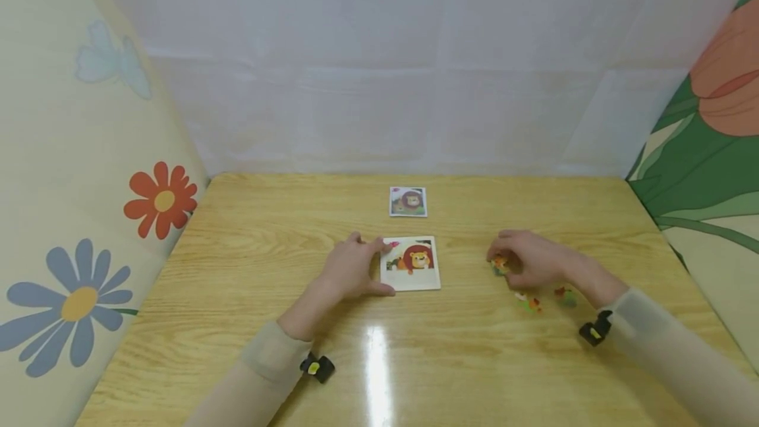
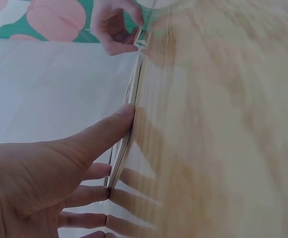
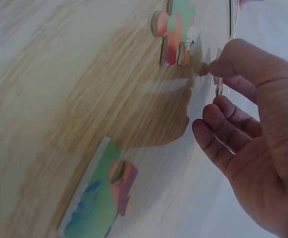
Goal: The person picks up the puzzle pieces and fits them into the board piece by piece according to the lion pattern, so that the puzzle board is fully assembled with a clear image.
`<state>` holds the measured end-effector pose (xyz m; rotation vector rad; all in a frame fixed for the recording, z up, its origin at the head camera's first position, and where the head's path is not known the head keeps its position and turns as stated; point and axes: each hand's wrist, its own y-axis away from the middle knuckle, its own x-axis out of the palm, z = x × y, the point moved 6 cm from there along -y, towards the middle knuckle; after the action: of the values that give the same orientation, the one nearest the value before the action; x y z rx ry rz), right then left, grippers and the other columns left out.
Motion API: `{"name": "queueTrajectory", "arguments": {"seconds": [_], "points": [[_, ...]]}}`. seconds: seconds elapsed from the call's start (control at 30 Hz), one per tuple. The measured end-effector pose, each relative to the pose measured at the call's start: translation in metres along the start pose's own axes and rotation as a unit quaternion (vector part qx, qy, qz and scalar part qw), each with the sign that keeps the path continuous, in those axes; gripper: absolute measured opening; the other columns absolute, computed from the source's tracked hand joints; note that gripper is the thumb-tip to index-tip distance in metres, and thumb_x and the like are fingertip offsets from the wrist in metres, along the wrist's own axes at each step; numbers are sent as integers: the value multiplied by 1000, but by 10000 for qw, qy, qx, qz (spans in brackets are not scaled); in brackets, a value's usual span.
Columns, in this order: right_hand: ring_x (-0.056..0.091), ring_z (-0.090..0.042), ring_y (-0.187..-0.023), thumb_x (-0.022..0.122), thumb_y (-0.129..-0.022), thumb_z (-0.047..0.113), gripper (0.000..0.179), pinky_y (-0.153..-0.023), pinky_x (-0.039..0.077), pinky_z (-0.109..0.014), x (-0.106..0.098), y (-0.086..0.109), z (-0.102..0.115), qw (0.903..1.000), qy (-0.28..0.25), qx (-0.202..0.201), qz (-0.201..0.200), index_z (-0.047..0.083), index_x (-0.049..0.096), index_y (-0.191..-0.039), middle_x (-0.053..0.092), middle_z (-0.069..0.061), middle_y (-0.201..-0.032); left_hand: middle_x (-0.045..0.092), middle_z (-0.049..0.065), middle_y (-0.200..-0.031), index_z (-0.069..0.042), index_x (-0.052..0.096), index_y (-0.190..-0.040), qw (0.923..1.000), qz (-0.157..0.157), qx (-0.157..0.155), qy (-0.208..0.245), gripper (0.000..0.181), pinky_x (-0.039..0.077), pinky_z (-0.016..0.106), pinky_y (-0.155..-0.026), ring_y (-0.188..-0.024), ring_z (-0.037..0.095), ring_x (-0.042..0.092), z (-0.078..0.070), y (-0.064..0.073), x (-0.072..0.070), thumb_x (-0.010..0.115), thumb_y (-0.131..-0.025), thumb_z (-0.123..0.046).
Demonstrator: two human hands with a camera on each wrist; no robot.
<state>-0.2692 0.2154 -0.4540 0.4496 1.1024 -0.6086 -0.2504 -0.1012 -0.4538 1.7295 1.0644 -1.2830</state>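
Note:
My left hand [image 1: 352, 267] rests at the left side of a white-framed lion puzzle board [image 1: 410, 283], its thumb along the near edge and its fingers extended by the far left corner. In the left wrist view, the straight thumb [image 2: 102, 134] touches the board's thin edge. The upper part of the lion picture is filled; the lower part is bare white. My right hand [image 1: 536, 259] pinches a puzzle piece [image 1: 499, 263] between thumb and fingertips. Below that hand lie loose puzzle pieces [image 1: 529, 303], with another green-and-red piece [image 3: 97, 196] close to the right wrist.
A small reference card with a lion [image 1: 408, 202] lies behind the board. The wooden table [image 1: 284, 216] ends at a white cloth [image 1: 356, 117] at the back. Panels with painted flowers [image 1: 161, 200] stand on both sides.

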Motion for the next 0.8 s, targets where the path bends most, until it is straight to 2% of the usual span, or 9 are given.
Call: {"name": "queueTrajectory", "arguments": {"seconds": [0.17,0.43,0.6,0.8], "points": [[50,-6,-80,77,-76,7,41,-69,46,-23,-3,-7,7,9999,-81,-41,-105,14,71,-116,60,6,-94,76,19,-122,-18,67,-139,10000,8,31,-12,87,59,55,-89,-115,41,63,0,0,0,93,-70,-63],[49,-5,-80,77,-77,10,37,-71,46,-23,-1,-22,17,9996,-127,-230,-51,16,73,-113,61,7,-95,76,19,-123,-18,67,-140,10000,12,40,-24,87,58,55,-90,-116,41,63,-1,0,-1,93,-70,-63],[46,-5,-75,77,-76,10,37,-67,44,-22,-2,-34,25,9977,-300,-543,-261,12,76,-112,58,4,-89,75,20,-124,-18,67,-140,10000,14,31,25,87,58,55,-91,-116,41,62,-1,0,-1,94,-70,-63],[46,-4,-72,78,-78,11,38,-65,45,-22,-3,-52,38,9965,-470,-607,-333,11,78,-116,55,4,-87,76,19,-122,-18,67,-140,10000,-8,42,-2,87,58,53,-89,-114,39,63,0,0,-1,94,-70,-63]]}}
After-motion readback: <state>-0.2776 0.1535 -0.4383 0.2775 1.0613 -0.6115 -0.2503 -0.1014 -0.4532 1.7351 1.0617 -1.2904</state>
